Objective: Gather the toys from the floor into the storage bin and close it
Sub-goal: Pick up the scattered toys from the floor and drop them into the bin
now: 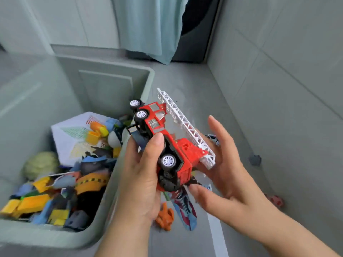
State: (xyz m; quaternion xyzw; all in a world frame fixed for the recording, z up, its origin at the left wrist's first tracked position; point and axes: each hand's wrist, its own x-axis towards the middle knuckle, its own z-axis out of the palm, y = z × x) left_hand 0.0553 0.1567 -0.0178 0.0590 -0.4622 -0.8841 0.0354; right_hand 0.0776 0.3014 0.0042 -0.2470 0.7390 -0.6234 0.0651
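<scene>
My left hand [143, 175] grips a red toy fire truck [183, 154] with a white ladder, tipped on its side, just right of the bin's rim. My right hand [222, 164] is spread behind and under the truck, fingers straight, touching its far side and front end. The pale green storage bin [118, 75] stands at left, open, holding several toys: yellow and blue vehicles, a white perforated box, a green ball. On the floor below my hands lie an orange figure [165, 217] and a blue-and-red toy piece [185, 208].
A small silver toy car [213, 139] shows behind my right hand. On the floor at right lie a dark grey toy [255, 160] and a red toy [276, 200]. The tiled wall runs along the right; a teal curtain [150, 28] hangs at the back.
</scene>
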